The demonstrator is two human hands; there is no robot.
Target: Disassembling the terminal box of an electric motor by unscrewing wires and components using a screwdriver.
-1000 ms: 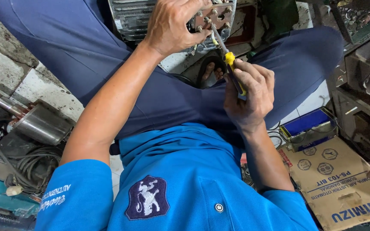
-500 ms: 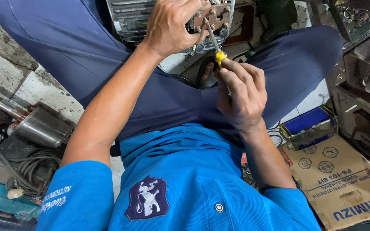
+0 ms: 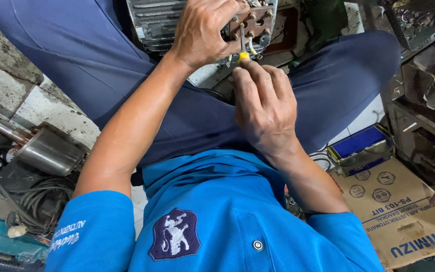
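My left hand [image 3: 202,30] rests on top of a ribbed grey motor housing [image 3: 152,20], its fingers against the brown terminal block [image 3: 260,17] with metal studs. My right hand [image 3: 265,108] is closed around a screwdriver [image 3: 242,48] with a yellow handle. The thin shaft points up into the terminal block, just beside my left fingers. Most of the handle is hidden in my fist. The motor sits between my legs in dark blue trousers [image 3: 76,65].
A shiny metal cylinder [image 3: 51,148] and coiled grey cables [image 3: 36,196] lie at the left. A small blue-topped box [image 3: 361,148] and a flat cardboard carton [image 3: 404,211] lie at the right, below a cluttered metal rack [image 3: 429,95].
My right hand has moved up and left toward the terminal block, and the screwdriver has swung from slanted to nearly upright. My left hand has stayed on the motor.
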